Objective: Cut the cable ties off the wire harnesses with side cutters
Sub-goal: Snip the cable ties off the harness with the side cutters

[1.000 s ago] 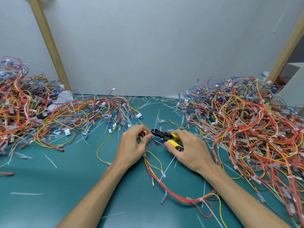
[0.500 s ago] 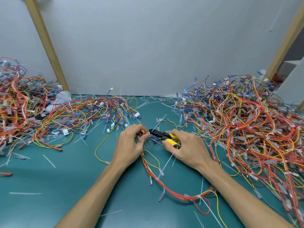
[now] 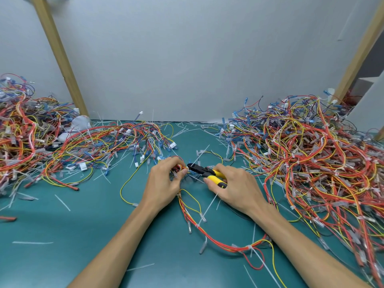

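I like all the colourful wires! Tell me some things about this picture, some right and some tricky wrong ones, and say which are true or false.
1. The right hand holds yellow-handled side cutters. True.
2. The left hand lies flat and empty. False: it pinches the wire harness next to the cutters' tips.
3. The table mat is red. False: it is teal green.
4. White cable tie pieces lie loose on the mat. True.
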